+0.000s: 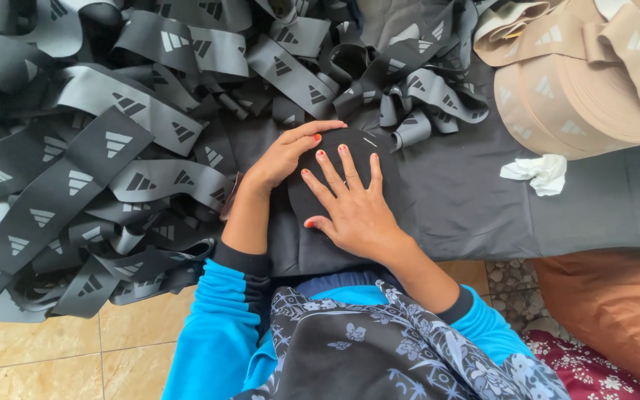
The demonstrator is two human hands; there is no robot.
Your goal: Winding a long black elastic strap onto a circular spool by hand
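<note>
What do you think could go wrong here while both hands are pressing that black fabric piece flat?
1. The loose grey printed bands are heaped right beside the left hand; one could slide under the black fabric piece or snag the fingers.
2. The piece lies on dark cloth of nearly the same colour, so its edge may be hard to see and it could end up misaligned.
3. The right hand holds it with spread fingers only; it might shift or wrinkle.

You are in a home garment workshop: heaps of grey printed elastic bands (98,148), a beige elastic roll (594,96), dark fabric (468,200) and a tiled floor (135,341).
</note>
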